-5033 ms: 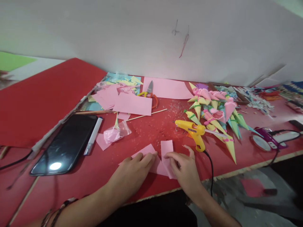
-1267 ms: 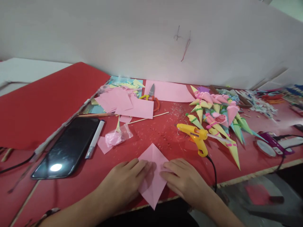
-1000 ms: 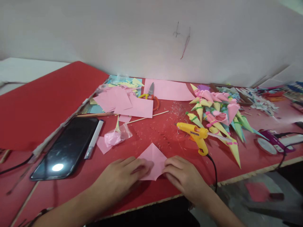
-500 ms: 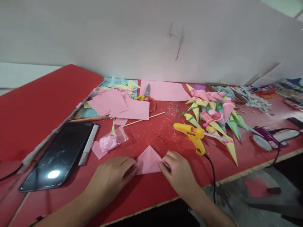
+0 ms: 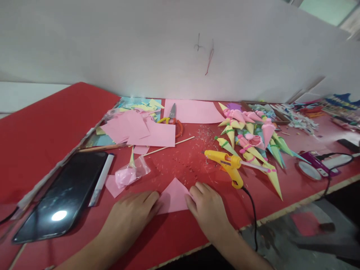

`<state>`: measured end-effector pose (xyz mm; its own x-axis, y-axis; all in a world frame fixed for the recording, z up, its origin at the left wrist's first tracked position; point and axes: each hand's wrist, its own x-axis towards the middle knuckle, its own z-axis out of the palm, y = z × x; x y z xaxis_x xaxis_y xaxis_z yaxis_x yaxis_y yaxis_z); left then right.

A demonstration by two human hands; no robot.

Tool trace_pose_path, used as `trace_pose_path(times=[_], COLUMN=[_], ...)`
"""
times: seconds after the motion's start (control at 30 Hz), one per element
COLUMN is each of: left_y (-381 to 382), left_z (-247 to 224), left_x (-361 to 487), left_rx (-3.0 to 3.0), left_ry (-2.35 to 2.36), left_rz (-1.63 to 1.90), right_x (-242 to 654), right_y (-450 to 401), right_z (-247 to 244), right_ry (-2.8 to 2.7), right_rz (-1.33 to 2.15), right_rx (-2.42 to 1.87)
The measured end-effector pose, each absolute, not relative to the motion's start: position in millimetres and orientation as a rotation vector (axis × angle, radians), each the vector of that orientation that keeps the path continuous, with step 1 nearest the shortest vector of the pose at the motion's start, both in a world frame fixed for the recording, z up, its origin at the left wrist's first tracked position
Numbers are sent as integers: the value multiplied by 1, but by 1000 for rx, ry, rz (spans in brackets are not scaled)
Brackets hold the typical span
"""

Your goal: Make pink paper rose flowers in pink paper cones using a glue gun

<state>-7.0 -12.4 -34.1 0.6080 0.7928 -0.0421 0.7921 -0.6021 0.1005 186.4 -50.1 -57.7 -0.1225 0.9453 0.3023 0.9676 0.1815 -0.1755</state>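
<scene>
The paper (image 5: pixel 173 197), a pink piece folded to a triangle, is lying on the red table (image 5: pixel 168 238) near its front edge, straight ahead of the person and between the two hands. Its point is aiming away, towards the wall (image 5: pixel 135 48). Its long side is running left to right, facing the person, with both end corners disappearing under fingers.

The left hand (image 5: pixel 132 215) is pinching the left corner, thumb towards the person, fingers curling over. The right hand (image 5: pixel 209 210) is pinching the right corner, its thumb resting on the slope; what the fingertips are doing beneath is staying out of sight. Neither hand is sitting nearer: both are touching the paper, one at each end of its long axis.

Beyond the right hand, the glue gun (image 5: pixel 222 157) is lying on its side, nozzle pointing left, its stick end reaching over the paper cones (image 5: pixel 249 141). Beyond the left hand, a clear bag (image 5: pixel 126 177) is lying partly over a pink scrap (image 5: pixel 112 186), with a pen (image 5: pixel 102 178) and a phone (image 5: pixel 63 195) lying further left. Farther back, pink sheets (image 5: pixel 132 125) are piling up beside the scissors (image 5: pixel 179 129).
</scene>
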Motion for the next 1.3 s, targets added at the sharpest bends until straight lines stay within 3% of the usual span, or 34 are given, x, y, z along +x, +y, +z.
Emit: trace_pose_path(times=[0.3,0.7,1.13,1.3], left_y=[-6,23,47,49], left_z=[-37,-30,-19,-19], left_x=[-11,-28,-36,-38], left_rx=[2924,3145,2905,2828], left_ry=[1162,478,401,433], left_rz=[88,-1,-301,-309], right_x=[183,184,185,184], right_y=[-50,-50,-50,-51], right_z=[-61,-60,-63,-63], right_ry=[-2107,-2122,-2078,-2109], right_rz=[-108,-77,-18,-180], right_rx=[-1832,-1842,-1804,-1745])
